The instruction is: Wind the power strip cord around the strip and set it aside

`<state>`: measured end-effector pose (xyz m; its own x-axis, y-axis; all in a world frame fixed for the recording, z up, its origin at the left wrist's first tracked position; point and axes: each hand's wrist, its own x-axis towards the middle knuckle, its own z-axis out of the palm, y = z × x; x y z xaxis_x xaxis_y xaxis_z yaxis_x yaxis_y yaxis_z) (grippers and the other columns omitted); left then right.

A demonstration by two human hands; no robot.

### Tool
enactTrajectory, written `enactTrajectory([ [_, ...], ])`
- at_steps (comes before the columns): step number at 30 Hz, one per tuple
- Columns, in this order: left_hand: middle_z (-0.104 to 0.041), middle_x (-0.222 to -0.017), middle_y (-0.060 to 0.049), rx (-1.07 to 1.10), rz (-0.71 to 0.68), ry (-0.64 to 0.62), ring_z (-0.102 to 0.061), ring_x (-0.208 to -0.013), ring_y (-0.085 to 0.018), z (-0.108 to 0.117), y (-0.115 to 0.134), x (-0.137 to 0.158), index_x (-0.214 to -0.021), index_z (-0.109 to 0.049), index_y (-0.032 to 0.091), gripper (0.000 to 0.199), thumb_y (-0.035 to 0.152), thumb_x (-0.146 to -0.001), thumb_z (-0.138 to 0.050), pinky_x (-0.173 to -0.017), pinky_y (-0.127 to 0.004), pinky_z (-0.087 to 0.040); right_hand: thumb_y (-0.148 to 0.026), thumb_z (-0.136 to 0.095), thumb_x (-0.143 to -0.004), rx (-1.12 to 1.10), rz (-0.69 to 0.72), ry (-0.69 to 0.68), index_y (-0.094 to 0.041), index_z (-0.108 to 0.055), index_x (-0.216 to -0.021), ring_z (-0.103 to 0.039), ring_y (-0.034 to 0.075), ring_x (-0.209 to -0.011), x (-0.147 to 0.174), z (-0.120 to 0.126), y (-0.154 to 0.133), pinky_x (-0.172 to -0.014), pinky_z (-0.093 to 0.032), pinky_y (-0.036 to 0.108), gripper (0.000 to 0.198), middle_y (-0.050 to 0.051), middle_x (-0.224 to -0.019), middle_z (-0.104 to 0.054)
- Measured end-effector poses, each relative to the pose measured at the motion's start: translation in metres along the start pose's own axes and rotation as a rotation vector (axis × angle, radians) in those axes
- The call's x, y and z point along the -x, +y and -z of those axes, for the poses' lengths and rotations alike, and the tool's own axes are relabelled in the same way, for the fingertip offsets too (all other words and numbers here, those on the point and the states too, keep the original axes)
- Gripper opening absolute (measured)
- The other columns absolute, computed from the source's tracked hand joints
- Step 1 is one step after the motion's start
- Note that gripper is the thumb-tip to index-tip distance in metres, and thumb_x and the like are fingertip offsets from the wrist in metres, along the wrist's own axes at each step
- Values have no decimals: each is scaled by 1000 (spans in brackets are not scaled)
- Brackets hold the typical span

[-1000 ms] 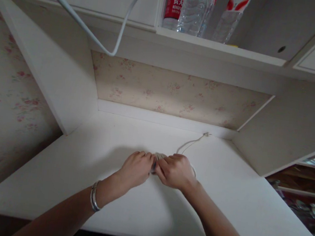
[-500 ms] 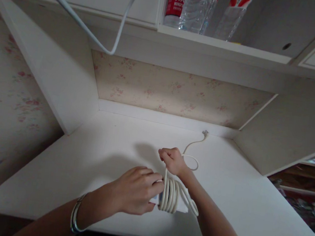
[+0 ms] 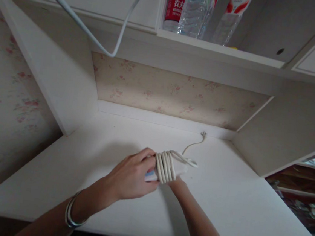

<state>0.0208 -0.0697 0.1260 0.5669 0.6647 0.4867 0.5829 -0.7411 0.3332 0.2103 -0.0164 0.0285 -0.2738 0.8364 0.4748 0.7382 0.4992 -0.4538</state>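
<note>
My left hand point(image 3: 132, 175) is closed round the left end of a white power strip point(image 3: 180, 169), which is held above the desk. Several turns of cream cord point(image 3: 165, 167) are wound side by side around its middle. My right hand point(image 3: 177, 186) is under and behind the strip, and its fingers are hidden by the strip and the coils. From the coils a loose loop goes off to the right, and the cord's tail runs back over the desk to a plug point(image 3: 203, 134) with metal prongs near the back edge.
The white desk point(image 3: 101, 138) has side panels left and right and a floral back wall. Above it, a shelf point(image 3: 224, 51) holds several plastic bottles point(image 3: 195, 12). A pale cable point(image 3: 97, 45) hangs down at the upper left.
My right hand has gone from above the strip, where it held the cord up, to beneath and behind it. My left hand has raised the strip away from me. The loose loop has shifted.
</note>
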Motion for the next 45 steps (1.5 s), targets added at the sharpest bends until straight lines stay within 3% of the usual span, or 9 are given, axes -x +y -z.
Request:
enactTrajectory([
  [5, -46, -105, -5, -176, 222, 118, -58, -73, -13, -2, -16, -8, -86, -53, 19, 14, 27, -76, -59, -65, -28, -52, -19, -43, -91, 451, 52, -63, -16, -63, -69, -54, 15, -54, 21, 0, -19, -57, -32, 27, 30, 5, -61, -63],
  [10, -43, -102, -5, -238, 410, 119, -58, -73, -14, -16, -32, -11, -91, -49, 19, 18, 22, -75, -57, -66, -29, -51, -24, -43, -94, 485, 223, 17, -17, -59, -68, -50, 12, -52, 33, 17, -34, -57, -25, 30, 31, 2, -57, -58],
  [17, -44, -103, -4, -134, 353, -1, -58, -76, -15, -20, -40, -5, -95, -46, 20, 29, 15, -69, -58, -68, -29, -51, -24, -48, -90, 493, 322, 150, -18, -55, -58, -41, 11, -49, 19, 50, -21, -56, -22, 33, 33, 1, -50, -53],
  [26, -49, -111, -8, -287, 406, -37, -64, -81, -19, -40, -31, -4, -109, -45, 20, 33, 17, -78, -56, -69, -31, -51, -27, -49, -89, 354, 451, 32, -19, -55, -56, -37, 11, -47, -17, 61, -42, -53, -20, 32, 34, 2, -49, -53],
  [31, -54, -109, -10, -280, 460, -36, -64, -82, -20, -47, -30, -3, -111, -43, 18, 29, 22, -83, -52, -67, -30, -50, -29, -46, -91, 456, 617, -53, -20, -58, -58, -37, 12, -48, -33, 60, -50, -54, -22, 30, 36, 3, -52, -56],
  [38, -66, -95, -8, -207, 319, -271, -65, -89, -25, -54, -25, 0, -95, -54, 19, 22, 13, -74, -53, -78, -34, -49, -33, -39, -94, 520, 711, -96, -18, -57, -56, -36, 11, -45, -57, 56, -44, -54, -22, 30, 44, 2, -48, -54],
  [45, -67, -104, -5, -45, 294, -412, -65, -90, -26, -37, -12, 4, -108, -51, 22, 40, 23, -69, -58, -76, -33, -49, -34, -38, -93, 458, 725, -20, -18, -55, -51, -37, 11, -44, -63, 60, -34, -57, -23, 31, 48, 1, -44, -50],
])
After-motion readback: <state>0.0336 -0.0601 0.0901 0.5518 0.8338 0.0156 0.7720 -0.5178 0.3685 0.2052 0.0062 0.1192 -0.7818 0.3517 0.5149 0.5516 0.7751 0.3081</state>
